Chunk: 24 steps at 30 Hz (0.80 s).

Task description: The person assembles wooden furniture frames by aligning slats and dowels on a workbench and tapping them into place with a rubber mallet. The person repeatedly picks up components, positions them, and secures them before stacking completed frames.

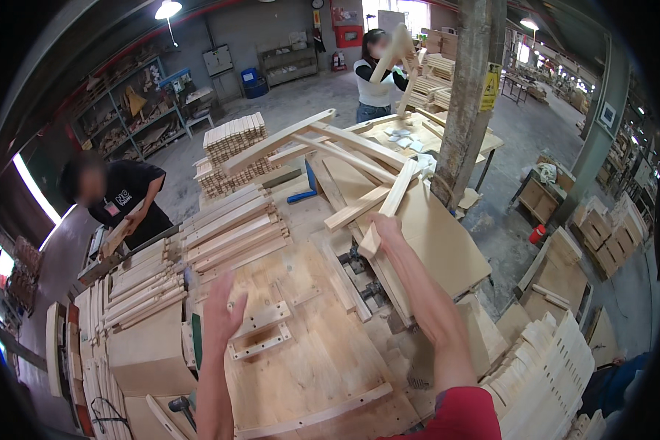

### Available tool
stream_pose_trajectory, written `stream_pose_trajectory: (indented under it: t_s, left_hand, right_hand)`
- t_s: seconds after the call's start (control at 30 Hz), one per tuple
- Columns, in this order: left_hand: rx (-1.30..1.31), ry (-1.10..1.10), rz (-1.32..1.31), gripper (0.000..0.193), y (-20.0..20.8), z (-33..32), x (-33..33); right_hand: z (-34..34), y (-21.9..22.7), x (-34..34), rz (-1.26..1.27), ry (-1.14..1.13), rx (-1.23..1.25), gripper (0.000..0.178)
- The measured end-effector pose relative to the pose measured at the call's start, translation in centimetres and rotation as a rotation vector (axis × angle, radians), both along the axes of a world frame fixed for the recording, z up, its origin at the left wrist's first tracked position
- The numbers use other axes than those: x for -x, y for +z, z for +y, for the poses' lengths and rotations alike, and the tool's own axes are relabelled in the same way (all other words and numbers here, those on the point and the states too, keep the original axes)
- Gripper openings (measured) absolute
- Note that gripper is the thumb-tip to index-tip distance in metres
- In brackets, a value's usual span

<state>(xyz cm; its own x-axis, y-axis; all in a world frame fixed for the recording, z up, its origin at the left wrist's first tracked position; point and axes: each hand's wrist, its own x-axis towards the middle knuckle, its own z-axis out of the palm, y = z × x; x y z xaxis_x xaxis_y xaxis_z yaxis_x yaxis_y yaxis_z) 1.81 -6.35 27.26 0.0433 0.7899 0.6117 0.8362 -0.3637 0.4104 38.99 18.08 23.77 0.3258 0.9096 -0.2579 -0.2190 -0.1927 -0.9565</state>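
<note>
My right hand (385, 226) reaches forward and is closed round one bar of a pale wooden frame (399, 192). Joined slats of this frame slant away to the far left, above a cardboard-covered surface (440, 242). My left hand (224, 308) is raised over the plywood worktop (308, 352) with its fingers apart, holding nothing. Close beside it, a wooden jig block with holes (260, 320) is fixed to the worktop. Metal clamp parts (370, 286) show below the right hand, between the worktop and the cardboard.
Stacked wooden slats (231, 227) lie left of the worktop, with a taller stack (235, 143) behind. A blue-handled tool (301, 196) rests beyond them. A post (471, 103) stands at the far right. One co-worker (125, 194) handles wood at left; another (378, 81) lifts a wooden piece at the back.
</note>
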Motion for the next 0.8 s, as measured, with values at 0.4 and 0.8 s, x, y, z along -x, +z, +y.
stream_pose_trajectory:
  t_s: [0.4, 0.8]
  left_hand:
    - [0.359, 0.674, -0.347, 0.043, -13.5, -28.1, 9.7]
    - [0.968, 1.597, -0.439, 0.052, -16.6, -54.7, 16.6]
  right_hand:
    - [8.3, -3.3, -3.1, -0.264, 0.112, 0.209, 0.057]
    - [-18.6, -3.9, -5.4, -0.407, 0.361, 0.057, 0.064]
